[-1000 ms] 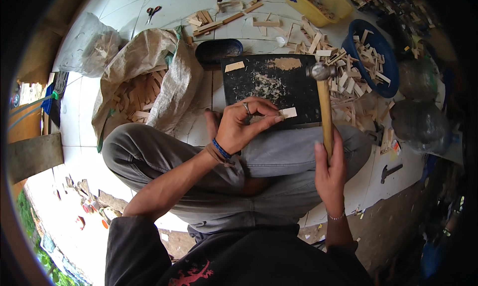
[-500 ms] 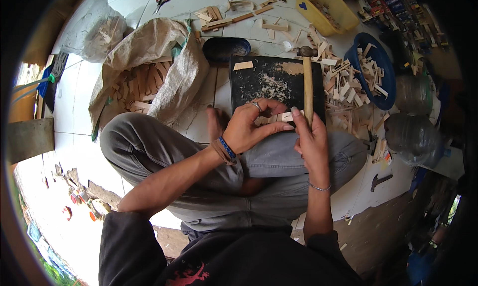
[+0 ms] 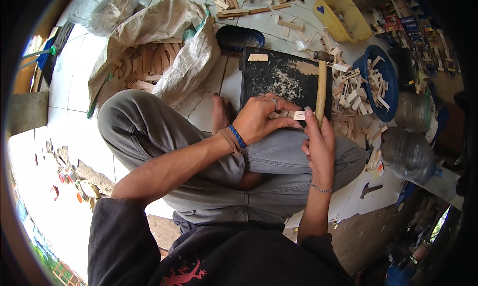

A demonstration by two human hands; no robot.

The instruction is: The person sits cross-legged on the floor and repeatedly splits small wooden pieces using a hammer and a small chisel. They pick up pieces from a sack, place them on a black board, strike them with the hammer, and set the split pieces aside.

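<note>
Tiled floor (image 3: 72,94) below, hammer (image 3: 322,82) points head-first, lengthwise forward

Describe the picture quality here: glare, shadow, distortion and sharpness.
Head view: glare washes the floor at lower left to near white; head view: the lower right sinks into deep shadow; head view: fisheye distortion inside a rounded black border; head view: the hammer and small wooden piece look fairly sharp, without obvious motion blur.
</note>
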